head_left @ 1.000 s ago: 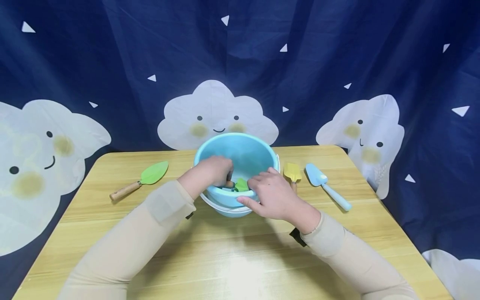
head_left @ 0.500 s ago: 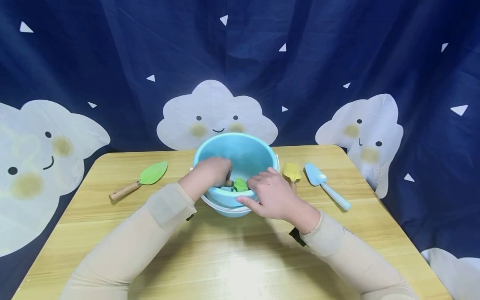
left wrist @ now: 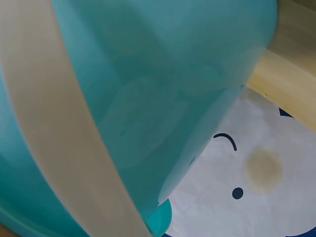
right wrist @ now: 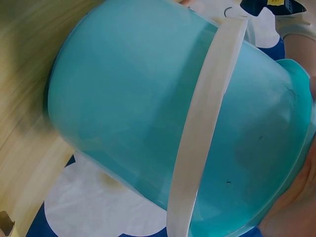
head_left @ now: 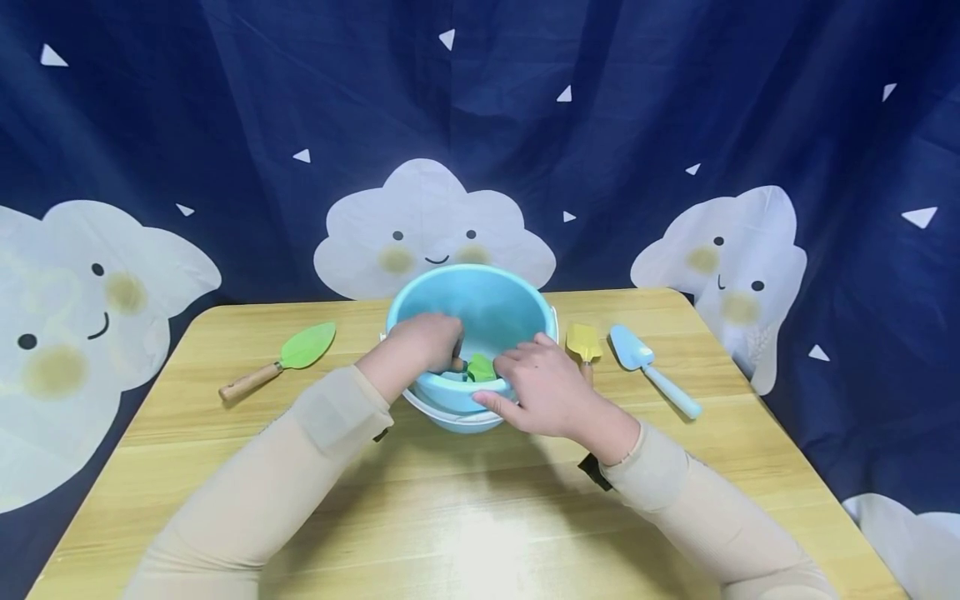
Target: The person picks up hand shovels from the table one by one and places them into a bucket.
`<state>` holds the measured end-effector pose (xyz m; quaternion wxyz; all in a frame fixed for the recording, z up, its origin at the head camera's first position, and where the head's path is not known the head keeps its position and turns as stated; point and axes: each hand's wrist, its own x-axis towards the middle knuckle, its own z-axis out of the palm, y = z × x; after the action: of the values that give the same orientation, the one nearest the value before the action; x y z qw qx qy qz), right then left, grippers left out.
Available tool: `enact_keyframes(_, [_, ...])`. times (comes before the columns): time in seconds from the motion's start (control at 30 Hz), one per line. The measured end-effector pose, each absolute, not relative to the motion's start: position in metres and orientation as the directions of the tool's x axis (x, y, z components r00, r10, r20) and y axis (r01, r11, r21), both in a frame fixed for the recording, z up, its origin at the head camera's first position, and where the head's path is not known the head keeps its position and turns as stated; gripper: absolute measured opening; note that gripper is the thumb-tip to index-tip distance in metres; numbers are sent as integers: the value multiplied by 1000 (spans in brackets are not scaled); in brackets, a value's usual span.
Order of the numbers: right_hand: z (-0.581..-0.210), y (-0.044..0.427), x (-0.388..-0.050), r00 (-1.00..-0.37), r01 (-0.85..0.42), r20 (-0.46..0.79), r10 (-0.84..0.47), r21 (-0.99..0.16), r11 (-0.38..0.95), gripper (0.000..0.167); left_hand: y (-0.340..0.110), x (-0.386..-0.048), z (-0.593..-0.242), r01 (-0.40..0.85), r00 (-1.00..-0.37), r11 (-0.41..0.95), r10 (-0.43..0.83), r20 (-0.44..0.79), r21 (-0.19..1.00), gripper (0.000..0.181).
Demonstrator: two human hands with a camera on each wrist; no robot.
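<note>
1. Dipped inside the blue bucket (head_left: 495, 304), across its left side, with the left hand (head_left: 423, 342); bent at the knuckles, lost to sight below them.
2. Partly visible just beside those fingers: a brown handle (head_left: 457, 365) next to a green blade (head_left: 482, 368), cut short by the hand and near rim. Cannot tell gripping from mere touching.
3. Also in there, a pale-blue piece (head_left: 453, 377), too covered to make out.
4. Gripping the bucket's near-right rim with the right hand (head_left: 551, 387), with the thumb outside and the other fingers over the edge, hidden at the tips.
5. Bucket whereabouts: on the wooden table (head_left: 375, 517), toward the far edge, with a white bail (right wrist: 205, 123) across the outer wall; cut off in both wrist views.
6. Well to the left, in full view: a green trowel (head_left: 303, 350).
7. To the right: a yellow shovel (head_left: 585, 343), partly hidden behind the right hand, then a pale-blue trowel (head_left: 642, 360).
</note>
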<state>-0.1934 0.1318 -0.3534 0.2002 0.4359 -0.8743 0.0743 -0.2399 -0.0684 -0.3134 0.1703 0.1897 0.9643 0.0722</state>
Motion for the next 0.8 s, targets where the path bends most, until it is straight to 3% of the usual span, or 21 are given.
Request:
enact_keyframes(0.23, [-353,131,-194,-538,-793,410,-736,48,607,62,-70,-241,-316,342,-869,908,404,-286,243,11])
enact_keyframes(0.5, [-352,132,-193,-540,-791,408,-736,51,610,63,-72,-245,-321,332,-888,895,403,-221,298,22])
enact_keyframes(0.8, [-352,131,-194,-535,-794,419,-733,47,606,64,-78,-245,-326,431,-888,799,458,40,420,11])
